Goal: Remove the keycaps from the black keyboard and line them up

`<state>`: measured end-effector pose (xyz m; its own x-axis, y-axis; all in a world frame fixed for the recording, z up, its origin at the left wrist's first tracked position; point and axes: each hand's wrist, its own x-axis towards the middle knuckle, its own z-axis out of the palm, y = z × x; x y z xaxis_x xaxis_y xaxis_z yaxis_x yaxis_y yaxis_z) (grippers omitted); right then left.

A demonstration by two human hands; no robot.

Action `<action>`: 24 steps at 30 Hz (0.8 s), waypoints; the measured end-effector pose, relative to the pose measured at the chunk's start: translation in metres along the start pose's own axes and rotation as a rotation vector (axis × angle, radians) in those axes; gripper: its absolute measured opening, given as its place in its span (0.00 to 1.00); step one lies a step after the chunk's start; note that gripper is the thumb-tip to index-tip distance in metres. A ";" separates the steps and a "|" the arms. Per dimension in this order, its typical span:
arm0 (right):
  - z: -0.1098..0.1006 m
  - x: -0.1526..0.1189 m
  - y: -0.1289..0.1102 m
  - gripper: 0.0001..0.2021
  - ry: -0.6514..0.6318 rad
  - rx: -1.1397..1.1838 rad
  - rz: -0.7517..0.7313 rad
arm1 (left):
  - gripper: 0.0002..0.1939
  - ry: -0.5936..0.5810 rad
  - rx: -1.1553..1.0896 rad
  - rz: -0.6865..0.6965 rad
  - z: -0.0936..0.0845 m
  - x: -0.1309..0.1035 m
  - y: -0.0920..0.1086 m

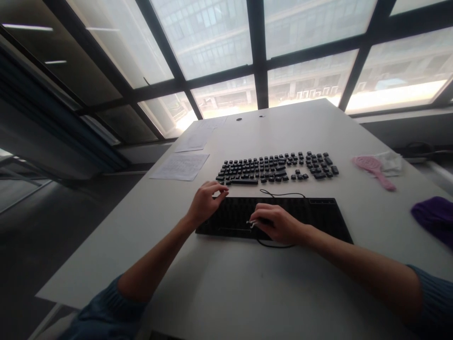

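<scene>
A black keyboard base, its keycaps off, lies on the white table in front of me. Above its left part hovers my left hand, thumb and fingers pinched together; whatever may be between them is too small to see. My right hand is over the middle of the base, closed around a small silvery wire keycap puller whose ends point left. Behind the base, loose black keycaps stand in rows in a keyboard-like layout, with the long space bar at the front.
A thin black cable loops behind the base. Sheets of paper lie at the left. On the right are a pink hairbrush-shaped object, a whitish packet and purple cloth. Windows rise beyond the white table.
</scene>
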<state>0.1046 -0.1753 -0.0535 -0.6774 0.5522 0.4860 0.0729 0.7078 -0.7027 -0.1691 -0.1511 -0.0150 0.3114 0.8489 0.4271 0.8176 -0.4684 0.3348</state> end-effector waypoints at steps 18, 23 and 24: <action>0.021 -0.008 0.004 0.10 -0.183 -0.540 -0.126 | 0.08 -0.170 -0.125 0.105 -0.013 -0.093 -0.010; 0.023 -0.007 0.003 0.11 -0.183 -0.551 -0.121 | 0.06 -0.200 -0.118 0.104 -0.013 -0.092 -0.009; 0.023 -0.006 0.002 0.11 -0.180 -0.547 -0.123 | 0.06 -0.201 -0.113 0.104 -0.012 -0.092 -0.009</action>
<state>0.0919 -0.1874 -0.0701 -0.8151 0.4016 0.4175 0.3204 0.9130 -0.2527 -0.2115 -0.2280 -0.0471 0.4904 0.8211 0.2921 0.7203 -0.5706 0.3945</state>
